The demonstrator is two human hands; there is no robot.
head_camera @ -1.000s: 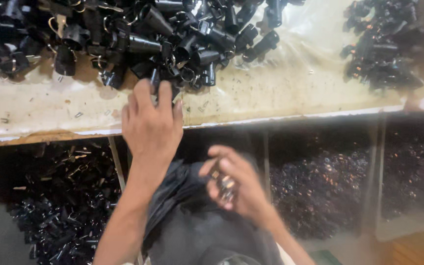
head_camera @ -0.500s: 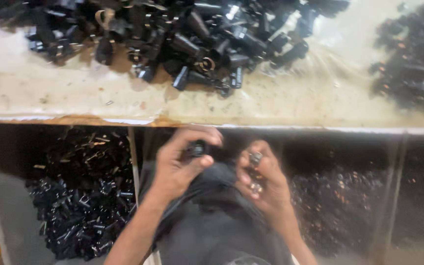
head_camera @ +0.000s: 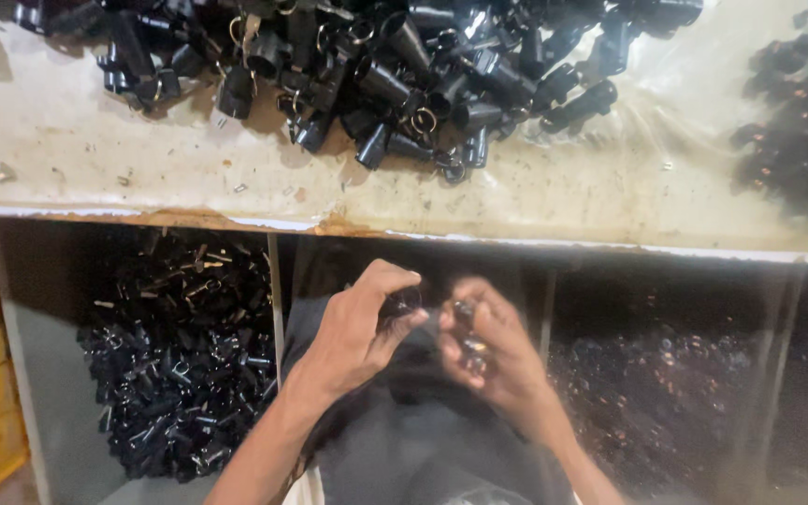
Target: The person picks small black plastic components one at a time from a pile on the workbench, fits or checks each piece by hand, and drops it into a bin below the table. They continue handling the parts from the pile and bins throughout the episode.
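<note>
the table edge runs across just above both hands, with a dark gap below it; the left hand curls shut, pinching a small black fitting between thumb and fingers; the right hand, blurred, is closed round small metal rings; black fittings pile lies on the table, well apart.

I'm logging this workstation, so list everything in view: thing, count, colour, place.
black tube parts with metal rings: one large heap, black, on the table top
second heap of black parts: one, black, blurred, table's right end
table: one, stained off-white, across the top
bin of black parts: one, black, below table, left
bin of small dark bits: one, dark, below table, right
left hand: fingers pinch a small black part
right hand: holds small shiny pieces
</note>
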